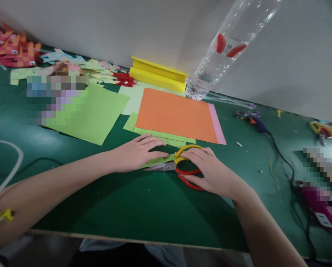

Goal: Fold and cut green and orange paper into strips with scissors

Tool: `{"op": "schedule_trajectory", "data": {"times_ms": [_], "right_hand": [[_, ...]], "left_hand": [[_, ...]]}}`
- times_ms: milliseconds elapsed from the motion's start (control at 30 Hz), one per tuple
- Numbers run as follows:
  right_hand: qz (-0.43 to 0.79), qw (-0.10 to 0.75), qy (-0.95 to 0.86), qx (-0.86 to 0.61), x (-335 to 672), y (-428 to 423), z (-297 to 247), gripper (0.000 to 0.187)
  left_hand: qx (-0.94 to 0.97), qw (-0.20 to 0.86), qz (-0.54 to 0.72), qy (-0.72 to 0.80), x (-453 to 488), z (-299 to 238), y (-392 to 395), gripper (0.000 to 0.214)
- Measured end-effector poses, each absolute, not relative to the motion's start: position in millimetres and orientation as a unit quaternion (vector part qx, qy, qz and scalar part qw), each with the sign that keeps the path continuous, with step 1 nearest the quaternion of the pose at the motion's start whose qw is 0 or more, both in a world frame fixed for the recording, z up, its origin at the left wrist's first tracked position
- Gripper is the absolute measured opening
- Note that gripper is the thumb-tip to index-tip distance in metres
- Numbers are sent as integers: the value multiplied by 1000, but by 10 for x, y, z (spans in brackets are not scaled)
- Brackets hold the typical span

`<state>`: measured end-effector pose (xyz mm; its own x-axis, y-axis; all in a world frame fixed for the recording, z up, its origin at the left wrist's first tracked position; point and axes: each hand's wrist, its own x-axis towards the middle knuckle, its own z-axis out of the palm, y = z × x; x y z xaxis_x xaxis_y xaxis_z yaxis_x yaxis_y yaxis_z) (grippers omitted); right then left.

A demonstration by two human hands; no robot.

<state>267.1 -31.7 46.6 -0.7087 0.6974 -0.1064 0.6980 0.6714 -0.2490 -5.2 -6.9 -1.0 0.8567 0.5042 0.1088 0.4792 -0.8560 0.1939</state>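
Note:
My right hand (207,168) is closed on the handles of a pair of scissors (168,167), one grip yellow and the other red. The blades point left, lying along the front edge of a narrow green paper strip (162,160). Fingers stretched out, my left hand (142,152) lies flat on this strip, partly hiding it and the blades. Just beyond the hands is an orange sheet (177,115), over a pink sheet (217,124) and green paper pieces (166,135). To the left lies a larger light green sheet (99,111).
A clear plastic bottle (227,52) stands at the back beside a folded yellow piece (159,76). Paper scraps (96,70) and woven orange paper shapes (13,46) line the back left. On the right are a corded blue tool (259,124) and a magenta object (318,207).

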Motion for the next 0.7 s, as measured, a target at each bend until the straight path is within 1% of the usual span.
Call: {"op": "schedule_trajectory", "data": {"times_ms": [133, 267, 400, 567, 700], "right_hand": [[-145, 2, 915, 376, 2674, -326, 470, 37], [-152, 5, 917, 368, 2664, -332, 461, 33], [-170, 2, 912, 373, 2653, -331, 473, 32], [-182, -2, 904, 386, 2700, -359, 540, 37], [-153, -11, 905, 397, 2775, -376, 577, 38]], "left_hand": [[960, 79, 65, 260, -46, 10, -72, 44], [959, 85, 53, 267, -46, 23, -70, 51], [959, 86, 65, 262, -56, 7, -70, 50], [956, 97, 84, 265, -79, -11, -80, 48], [954, 117, 93, 258, -91, 7, -80, 48]]}}
